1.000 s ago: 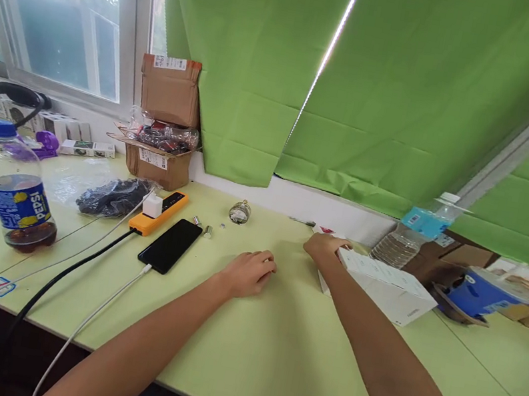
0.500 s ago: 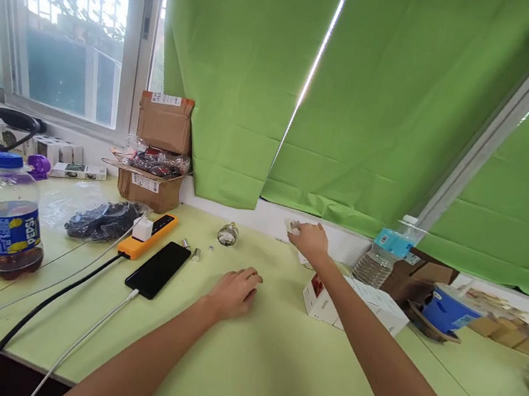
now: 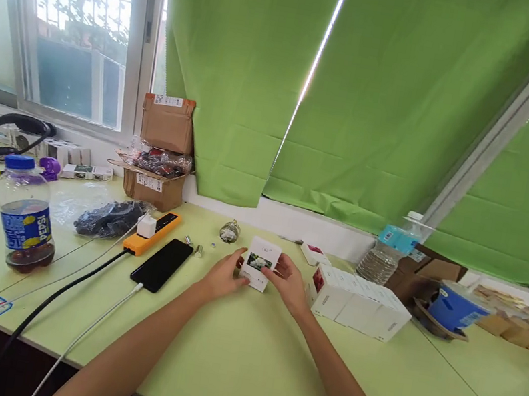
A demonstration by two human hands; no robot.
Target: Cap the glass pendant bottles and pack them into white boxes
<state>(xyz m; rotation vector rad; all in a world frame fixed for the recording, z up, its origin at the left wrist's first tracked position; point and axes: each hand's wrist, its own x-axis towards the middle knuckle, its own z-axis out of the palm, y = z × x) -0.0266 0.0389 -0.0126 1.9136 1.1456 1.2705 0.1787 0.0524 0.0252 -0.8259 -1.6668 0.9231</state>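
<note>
A small white box [image 3: 263, 250] with a photo of white flowers stands upright between my hands, above the middle of the table. My left hand [image 3: 225, 276] grips its left edge, fingers behind and thumb at the lower corner. From the other side my right hand [image 3: 290, 286] holds it, the thumb across the front by the photo. Just behind the box is a round glass bottle [image 3: 229, 232] with a metallic neck. Small silver caps [image 3: 198, 252] lie left of my left hand.
A row of white boxes [image 3: 358, 303] is right of my right hand, with another small box [image 3: 314, 255] behind. Leftward are a black phone [image 3: 162, 265] on a white cable, an orange power strip [image 3: 152, 233] and a Pepsi bottle [image 3: 26, 219]. A water bottle [image 3: 388, 249] stands back right.
My right hand has come back from near the wall, where it pinched something small and pale. My left hand has lifted off the table. Both hands now hold the white box.
</note>
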